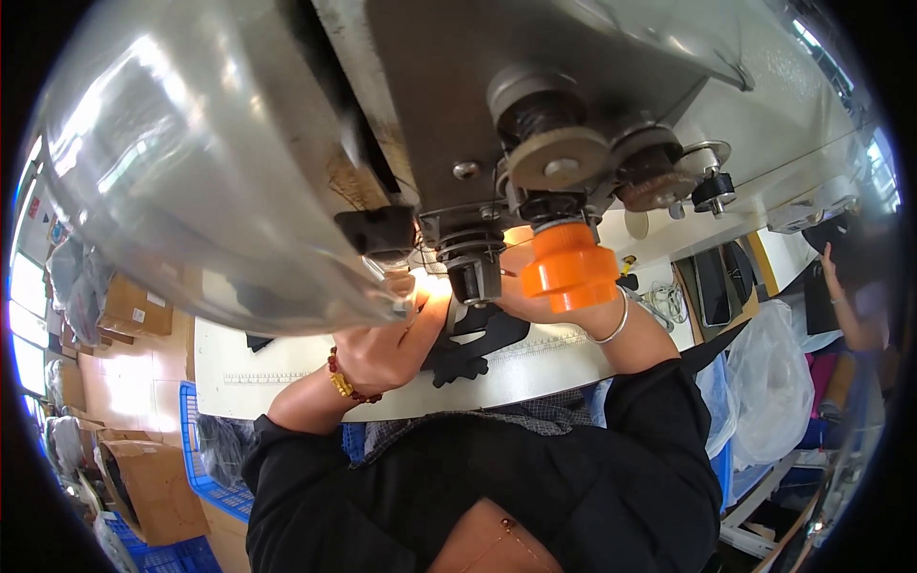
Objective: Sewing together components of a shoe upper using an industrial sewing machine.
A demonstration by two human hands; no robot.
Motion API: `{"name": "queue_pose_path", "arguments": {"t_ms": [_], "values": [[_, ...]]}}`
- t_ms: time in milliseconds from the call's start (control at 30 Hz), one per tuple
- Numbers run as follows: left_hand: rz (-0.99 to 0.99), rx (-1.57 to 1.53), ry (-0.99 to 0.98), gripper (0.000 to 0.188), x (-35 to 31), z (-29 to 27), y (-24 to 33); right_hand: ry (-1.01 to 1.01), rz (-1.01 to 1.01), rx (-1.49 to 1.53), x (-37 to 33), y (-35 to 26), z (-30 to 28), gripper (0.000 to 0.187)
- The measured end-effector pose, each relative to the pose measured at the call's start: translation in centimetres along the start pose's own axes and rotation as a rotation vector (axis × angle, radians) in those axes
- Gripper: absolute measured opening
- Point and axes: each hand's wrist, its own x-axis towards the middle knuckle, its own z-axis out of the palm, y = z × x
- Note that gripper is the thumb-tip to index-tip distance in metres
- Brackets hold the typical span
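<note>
A sewing machine (449, 124) fills the upper part of the view, its lamp lighting the spot beneath the head. Below it, on the white table (315, 382), lies a black fabric piece (492, 339) with cut-out shapes. My left hand (387, 349) is at the piece's left side, fingers bent and pressed together at the lit spot, seemingly gripping its edge; the fingertips are partly behind the machine. From the right, my right hand (516, 286) reaches in beside the piece. An orange knob (569, 267) and machine parts hide most of its fingers.
A ruler strip (258, 378) runs along the table's near side. Blue baskets (215, 482) stand left, beyond them cardboard boxes (153, 487). At the right are a clear plastic bag (772, 382), dark pieces in a box (712, 286), and another person's arm (841, 296).
</note>
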Motion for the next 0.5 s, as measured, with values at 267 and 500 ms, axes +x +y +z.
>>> {"name": "queue_pose_path", "arguments": {"t_ms": [267,500], "values": [[-0.061,0.068,0.009,0.014,-2.1,1.7,-1.6,-0.013,0.018,-0.028,0.4,-0.7,0.4,0.016],[-0.246,-0.052,-0.152,0.028,-2.3,1.6,-2.5,0.029,0.134,0.117,-0.1,-0.4,1.7,0.021]]}}
